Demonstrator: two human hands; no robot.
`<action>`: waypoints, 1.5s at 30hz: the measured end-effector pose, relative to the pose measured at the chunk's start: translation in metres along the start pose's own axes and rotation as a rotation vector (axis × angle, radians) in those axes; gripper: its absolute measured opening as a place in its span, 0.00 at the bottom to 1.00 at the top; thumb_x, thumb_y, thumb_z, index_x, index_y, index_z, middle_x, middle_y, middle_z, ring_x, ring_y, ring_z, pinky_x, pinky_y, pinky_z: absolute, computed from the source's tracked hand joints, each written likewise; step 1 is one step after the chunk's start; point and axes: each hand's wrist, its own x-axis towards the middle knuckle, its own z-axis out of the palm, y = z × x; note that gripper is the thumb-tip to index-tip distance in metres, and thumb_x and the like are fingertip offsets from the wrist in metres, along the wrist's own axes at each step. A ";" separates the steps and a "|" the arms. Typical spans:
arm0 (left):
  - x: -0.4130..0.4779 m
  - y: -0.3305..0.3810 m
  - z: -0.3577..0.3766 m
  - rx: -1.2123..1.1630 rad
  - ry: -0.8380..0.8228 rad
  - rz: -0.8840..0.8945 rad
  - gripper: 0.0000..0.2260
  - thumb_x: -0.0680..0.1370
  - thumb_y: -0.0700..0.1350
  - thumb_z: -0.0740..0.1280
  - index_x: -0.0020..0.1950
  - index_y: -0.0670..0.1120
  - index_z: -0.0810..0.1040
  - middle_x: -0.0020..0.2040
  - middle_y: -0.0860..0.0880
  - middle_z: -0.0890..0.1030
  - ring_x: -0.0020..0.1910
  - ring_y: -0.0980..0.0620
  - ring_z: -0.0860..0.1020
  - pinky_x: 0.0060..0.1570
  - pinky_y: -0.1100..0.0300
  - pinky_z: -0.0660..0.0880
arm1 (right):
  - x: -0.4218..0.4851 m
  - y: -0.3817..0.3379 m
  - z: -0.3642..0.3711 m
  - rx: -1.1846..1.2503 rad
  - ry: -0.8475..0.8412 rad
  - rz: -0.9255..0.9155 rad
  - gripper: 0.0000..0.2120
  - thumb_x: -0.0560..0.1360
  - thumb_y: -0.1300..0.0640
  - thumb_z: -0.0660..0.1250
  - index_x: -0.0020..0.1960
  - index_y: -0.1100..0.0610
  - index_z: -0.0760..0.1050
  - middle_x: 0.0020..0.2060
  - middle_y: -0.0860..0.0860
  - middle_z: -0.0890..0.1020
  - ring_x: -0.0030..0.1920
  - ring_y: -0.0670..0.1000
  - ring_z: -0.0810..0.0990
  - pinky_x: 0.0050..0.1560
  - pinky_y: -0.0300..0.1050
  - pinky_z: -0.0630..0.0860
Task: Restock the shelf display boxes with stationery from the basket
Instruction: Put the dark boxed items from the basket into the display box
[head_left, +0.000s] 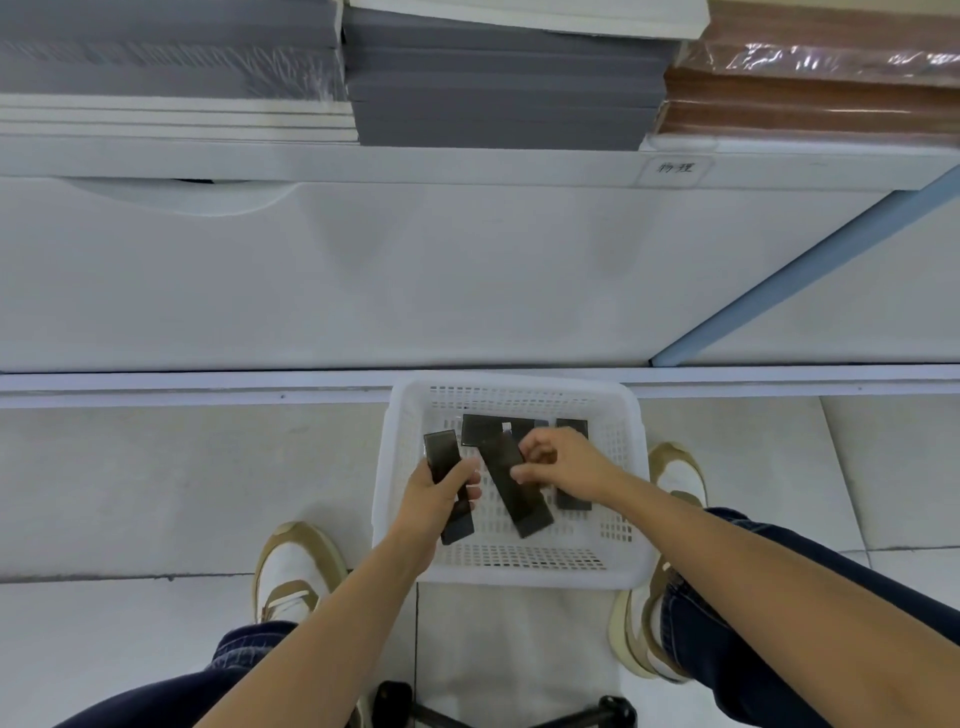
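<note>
Your left hand is wrapped round one flat dark case, fingers curled across its middle and both ends sticking out. Your right hand is just beside it, fingers bent down onto a longer case and the thumb at its near edge, pinching it.

Well beyond both hands, the shelf carries stacks of grey sheets. No display box shows from here, so you will have to look up to find one before you carry anything.

Directly under both hands, the white basket sits on the floor between your shoes. It looks light, so lift straight up or it may slide or tip.

The long case lies slantwise on the mesh, its far end over another case just beyond your right hand. One more case peeks out beneath your right wrist. Take the long one by its two long edges near the middle, since a grip at one end will probably let it swing and knock its neighbours.

These cases look smooth and slippery. Seat each one firmly before stacking a second in the same hand.
</note>
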 end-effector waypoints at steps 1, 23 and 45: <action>0.000 -0.001 0.002 -0.025 -0.027 0.012 0.16 0.76 0.50 0.70 0.61 0.47 0.74 0.52 0.43 0.83 0.50 0.46 0.82 0.53 0.49 0.80 | 0.000 -0.007 0.000 0.101 0.004 -0.023 0.10 0.72 0.55 0.74 0.51 0.56 0.78 0.43 0.50 0.84 0.44 0.46 0.84 0.45 0.39 0.79; 0.014 -0.004 -0.004 -0.161 -0.003 -0.063 0.08 0.78 0.44 0.69 0.51 0.43 0.72 0.37 0.42 0.77 0.31 0.46 0.76 0.41 0.49 0.79 | 0.012 0.020 0.046 -0.609 0.335 -0.004 0.22 0.72 0.52 0.73 0.61 0.54 0.69 0.58 0.50 0.73 0.58 0.50 0.72 0.54 0.42 0.71; 0.019 0.002 0.010 0.119 0.077 0.045 0.13 0.73 0.46 0.75 0.56 0.48 0.78 0.48 0.47 0.84 0.47 0.47 0.83 0.47 0.49 0.82 | -0.016 0.037 0.055 -0.264 0.466 0.111 0.26 0.74 0.54 0.72 0.69 0.54 0.67 0.60 0.48 0.69 0.59 0.48 0.73 0.56 0.36 0.69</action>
